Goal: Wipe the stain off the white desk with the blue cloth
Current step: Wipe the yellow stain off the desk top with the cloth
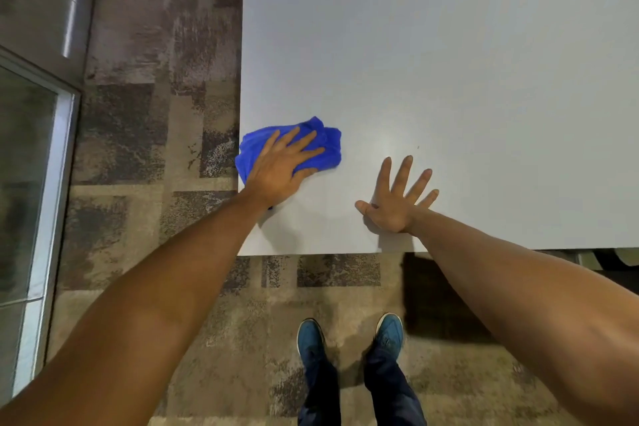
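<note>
The blue cloth (326,145) lies bunched on the white desk (466,62), right at its left edge near the front corner. My left hand (281,168) presses flat on top of the cloth, fingers spread, covering its near half. My right hand (399,199) rests palm down on the bare desk to the right of the cloth, fingers apart, holding nothing. A tiny dark speck (418,147) shows on the desk just beyond my right fingertips. No larger stain is visible.
The desk's left edge (240,79) and front edge (311,254) drop to a patterned brown carpet (145,121). A glass panel in a metal frame (52,166) stands at the far left. My blue shoes (349,335) are below the front edge.
</note>
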Demonstrator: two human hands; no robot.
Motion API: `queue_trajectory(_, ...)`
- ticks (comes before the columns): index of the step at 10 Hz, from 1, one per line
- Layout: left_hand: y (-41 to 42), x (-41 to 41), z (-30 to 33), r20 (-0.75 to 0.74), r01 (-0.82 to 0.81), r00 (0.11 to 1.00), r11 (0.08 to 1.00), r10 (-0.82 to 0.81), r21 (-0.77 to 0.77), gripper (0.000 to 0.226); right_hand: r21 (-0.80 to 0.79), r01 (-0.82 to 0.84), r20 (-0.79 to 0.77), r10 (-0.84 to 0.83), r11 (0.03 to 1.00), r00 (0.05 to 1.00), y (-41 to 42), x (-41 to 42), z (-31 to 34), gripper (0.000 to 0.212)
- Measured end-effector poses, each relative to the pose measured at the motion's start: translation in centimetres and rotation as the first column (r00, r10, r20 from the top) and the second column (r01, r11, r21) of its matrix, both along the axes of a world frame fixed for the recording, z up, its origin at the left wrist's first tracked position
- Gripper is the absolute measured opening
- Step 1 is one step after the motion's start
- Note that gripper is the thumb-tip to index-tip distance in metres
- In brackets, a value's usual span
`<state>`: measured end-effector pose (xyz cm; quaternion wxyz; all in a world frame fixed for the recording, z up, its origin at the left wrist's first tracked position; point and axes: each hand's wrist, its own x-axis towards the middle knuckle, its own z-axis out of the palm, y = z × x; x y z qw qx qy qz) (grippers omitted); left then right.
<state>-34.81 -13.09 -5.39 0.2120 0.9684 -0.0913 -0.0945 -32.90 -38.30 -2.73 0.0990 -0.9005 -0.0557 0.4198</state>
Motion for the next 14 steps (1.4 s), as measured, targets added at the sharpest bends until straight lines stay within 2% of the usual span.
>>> queue_trajectory(1,-0.5,-2.4,0.1,0.013,0.046,0.999,0.999,-0.045,-0.021,0.043,0.002,-0.022,0.001,0.022,1.0,1.0,-0.1,-0.4,0.5,0.142)
queue_trajectory(2,-1.2,-6.0,0.4,0.036,0.075,0.997,0.997,-0.074,-0.029,0.042,0.01,-0.014,0.01,0.014,1.0,1.0,0.0,-0.3,0.3,0.124)
queue_trajectory(3,-1.7,-8.3,0.6,-0.014,0.12,0.993,0.993,-0.12,-0.005,0.052,0.001,-0.004,0.051,0.004,1.0,0.999,-0.3,-0.3,-0.5,0.105)
queue_trajectory(4,-1.7,-12.1,1.2,-0.06,0.127,0.989,0.988,-0.132,-0.084,0.06,-0.003,-0.025,0.056,0.025,1.0,0.998,-0.3,-0.4,-1.0,0.105)
queue_trajectory(5,-1.3,-15.6,2.2,-0.087,0.102,0.988,0.96,-0.129,-0.262,0.054,-0.024,-0.029,0.076,0.03,0.999,0.997,-0.3,-0.4,-1.4,0.106)
queue_trajectory(6,-0.7,-16.5,3.4,-0.203,-0.064,0.979,0.918,-0.019,-0.392,0.056,-0.026,-0.024,0.076,0.026,0.999,0.997,-0.3,0.0,-1.6,0.106)
queue_trajectory(7,1.0,-15.3,6.6,-0.259,-0.181,0.965,0.823,0.042,-0.539,0.055,-0.021,-0.026,0.081,0.028,0.999,0.996,-0.5,-0.3,-1.9,0.107)
queue_trajectory(8,3.5,-13.2,8.5,-0.197,-0.284,0.958,0.799,0.209,-0.531,0.065,-0.025,-0.051,0.077,0.052,0.998,0.996,-0.9,-0.5,-2.2,0.108)
queue_trajectory(9,6.8,-9.2,9.9,0.027,-0.346,0.912,0.806,0.408,-0.481,0.068,-0.032,-0.049,0.081,0.052,0.998,0.995,-0.9,-0.3,-2.3,0.107)
queue_trajectory(10,9.1,-5.1,8.9,0.067,-0.424,0.887,0.864,0.456,-0.271,0.055,-0.038,-0.028,0.08,0.031,0.999,0.996,-0.5,0.1,-2.0,0.106)
queue_trajectory(11,8.5,-2.8,7.1,-0.001,-0.416,0.904,0.879,0.428,-0.234,0.058,-0.04,-0.029,0.078,0.032,0.999,0.996,-0.5,0.0,-1.9,0.105)
queue_trajectory(12,6.7,-1.4,4.0,-0.123,-0.343,0.937,0.926,0.326,-0.16,0.057,-0.042,-0.034,0.078,0.037,0.999,0.996,-0.5,0.0,-1.8,0.105)
queue_trajectory(13,6.0,-2.1,2.3,-0.157,-0.331,0.937,0.936,0.312,-0.121,0.051,-0.031,-0.029,0.087,0.032,0.999,0.996,-0.4,-0.1,-1.8,0.104)
queue_trajectory(14,5.9,-4.5,1.8,-0.113,-0.326,0.943,0.935,0.312,-0.138,0.045,-0.041,-0.036,0.078,0.04,0.999,0.996,-0.3,-0.1,-1.6,0.104)
